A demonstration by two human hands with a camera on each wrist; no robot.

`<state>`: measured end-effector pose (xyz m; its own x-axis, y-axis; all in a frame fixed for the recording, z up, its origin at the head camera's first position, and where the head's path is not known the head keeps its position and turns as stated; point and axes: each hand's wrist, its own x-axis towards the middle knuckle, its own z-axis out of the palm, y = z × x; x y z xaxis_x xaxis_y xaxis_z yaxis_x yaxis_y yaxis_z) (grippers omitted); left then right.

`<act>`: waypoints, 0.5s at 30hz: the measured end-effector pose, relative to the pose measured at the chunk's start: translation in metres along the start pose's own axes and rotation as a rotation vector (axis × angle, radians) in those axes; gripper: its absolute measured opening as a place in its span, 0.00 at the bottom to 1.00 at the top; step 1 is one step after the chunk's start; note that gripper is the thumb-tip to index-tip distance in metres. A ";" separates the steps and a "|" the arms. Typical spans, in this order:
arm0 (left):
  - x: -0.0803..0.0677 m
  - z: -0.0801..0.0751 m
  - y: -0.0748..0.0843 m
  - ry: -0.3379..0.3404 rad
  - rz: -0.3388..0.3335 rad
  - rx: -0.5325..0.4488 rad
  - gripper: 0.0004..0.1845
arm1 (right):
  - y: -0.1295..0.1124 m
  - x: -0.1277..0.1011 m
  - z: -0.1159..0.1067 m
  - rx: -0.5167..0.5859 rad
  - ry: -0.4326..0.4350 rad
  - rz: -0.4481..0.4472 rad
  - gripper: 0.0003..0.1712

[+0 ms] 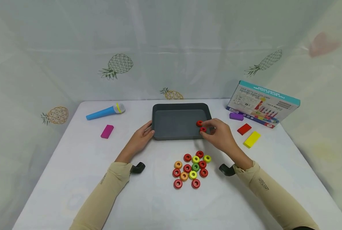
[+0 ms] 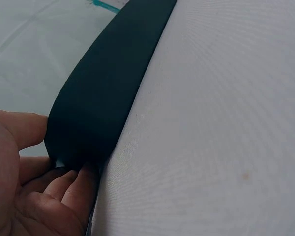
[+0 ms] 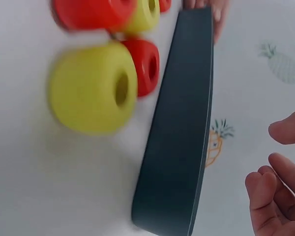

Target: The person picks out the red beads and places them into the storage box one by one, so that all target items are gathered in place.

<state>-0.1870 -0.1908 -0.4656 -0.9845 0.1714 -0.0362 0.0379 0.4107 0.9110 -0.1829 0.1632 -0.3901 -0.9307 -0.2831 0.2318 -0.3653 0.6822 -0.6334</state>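
My left hand (image 1: 140, 139) holds the left side of a dark grey tray (image 1: 179, 138) in the head view. In the left wrist view its thumb and bent fingers meet the tray's corner (image 2: 83, 123). Over the tray's right end is my right hand (image 1: 219, 134), thumb and forefinger spread apart. One red ring (image 1: 203, 129) shows between those fingertips in the head view, another red ring (image 1: 199, 123) just beyond. From the right wrist, the gap between thumb (image 3: 287, 129) and fingers looks empty; the tray's wall (image 3: 179, 123) hides its inside.
Several red, yellow, orange and green rings (image 1: 187, 168) lie in front of the tray. A toy microphone (image 1: 102, 112) and magenta block (image 1: 107, 131) are at left. Purple (image 1: 236, 116), red (image 1: 244, 129) and yellow (image 1: 252, 139) blocks lie right, by a printed box (image 1: 260, 107).
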 end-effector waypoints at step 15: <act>0.001 -0.001 0.002 0.003 -0.015 0.010 0.33 | -0.010 -0.062 0.000 0.024 -0.112 -0.012 0.18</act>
<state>-0.1879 -0.1905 -0.4638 -0.9856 0.1620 -0.0487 0.0246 0.4221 0.9062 -0.1212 0.1738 -0.3982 -0.9173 -0.3662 0.1563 -0.3749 0.6622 -0.6488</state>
